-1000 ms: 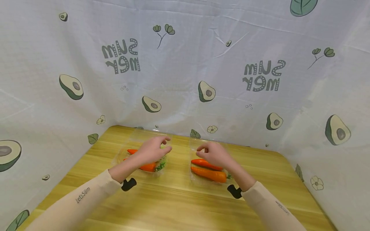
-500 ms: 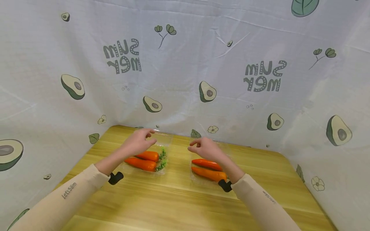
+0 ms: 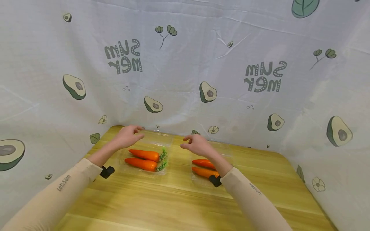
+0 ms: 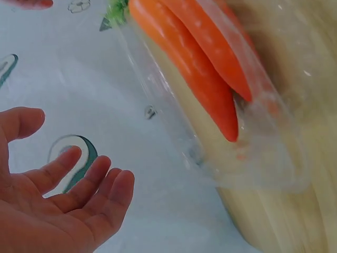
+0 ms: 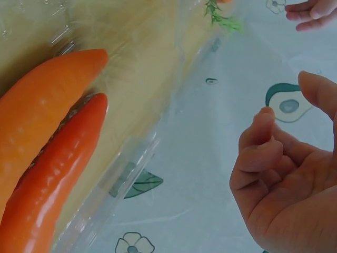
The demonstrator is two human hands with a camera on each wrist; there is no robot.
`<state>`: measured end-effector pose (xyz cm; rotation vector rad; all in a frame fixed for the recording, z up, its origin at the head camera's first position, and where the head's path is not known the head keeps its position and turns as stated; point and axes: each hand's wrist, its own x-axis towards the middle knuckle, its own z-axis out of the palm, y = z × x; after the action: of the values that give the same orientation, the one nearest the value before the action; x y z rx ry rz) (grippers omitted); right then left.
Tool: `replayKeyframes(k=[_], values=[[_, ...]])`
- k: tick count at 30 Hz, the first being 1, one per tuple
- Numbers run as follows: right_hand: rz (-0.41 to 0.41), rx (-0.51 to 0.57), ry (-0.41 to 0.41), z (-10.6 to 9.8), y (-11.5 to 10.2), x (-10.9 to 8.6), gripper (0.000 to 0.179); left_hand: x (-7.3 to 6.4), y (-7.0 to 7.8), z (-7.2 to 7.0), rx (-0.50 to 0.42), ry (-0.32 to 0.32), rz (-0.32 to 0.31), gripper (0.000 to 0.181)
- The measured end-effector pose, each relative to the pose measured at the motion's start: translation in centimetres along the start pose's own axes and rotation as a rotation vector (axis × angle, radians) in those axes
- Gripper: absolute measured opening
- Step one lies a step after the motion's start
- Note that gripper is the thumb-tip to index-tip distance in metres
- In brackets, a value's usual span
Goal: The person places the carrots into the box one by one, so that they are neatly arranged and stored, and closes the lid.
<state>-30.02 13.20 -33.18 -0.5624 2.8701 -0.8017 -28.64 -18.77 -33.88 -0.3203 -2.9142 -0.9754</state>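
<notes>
My left hand (image 3: 127, 137) hovers over the far left side of a clear plastic box (image 3: 158, 138) with its lid folded back. Two orange carrots (image 3: 142, 164) with green tops lie in that box. In the left wrist view, the fingers (image 4: 122, 190) are loosely bent and hold nothing. My right hand (image 3: 197, 145) hangs above a second clear box (image 3: 222, 148), whose lid also lies back. It holds two more carrots (image 5: 58, 174), partly covered by my forearm in the head view. The right fingers (image 5: 263, 155) curl loosely, with nothing between them.
Both boxes stand side by side toward the back of a wooden table (image 3: 162, 205). A white cloth (image 3: 179, 64) printed with avocados hangs behind the table and along its sides. A black camera mount (image 3: 107, 172) sits on each wrist.
My left hand has moved left, uncovering the carrots in the left box. The right hand has moved left and slightly back. The boxes and carrots have stayed put.
</notes>
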Motion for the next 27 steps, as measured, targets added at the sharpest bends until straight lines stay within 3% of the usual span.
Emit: replayKeyframes(k=[6, 12, 27], values=[[0.011, -0.027, -0.001, 0.5, -0.7, 1.2, 0.048, 0.5, -2.0, -0.7, 0.017, -0.022, -0.033, 0.050], [0.028, -0.026, -0.012, 1.0, -0.9, 2.2, 0.051, 1.0, -2.9, -1.1, 0.025, -0.043, -0.050, 0.054], [0.084, 0.092, -0.035, 2.4, -0.9, 5.0, 0.061, 2.3, -5.4, -1.3, 0.059, -0.105, -0.099, 0.061]])
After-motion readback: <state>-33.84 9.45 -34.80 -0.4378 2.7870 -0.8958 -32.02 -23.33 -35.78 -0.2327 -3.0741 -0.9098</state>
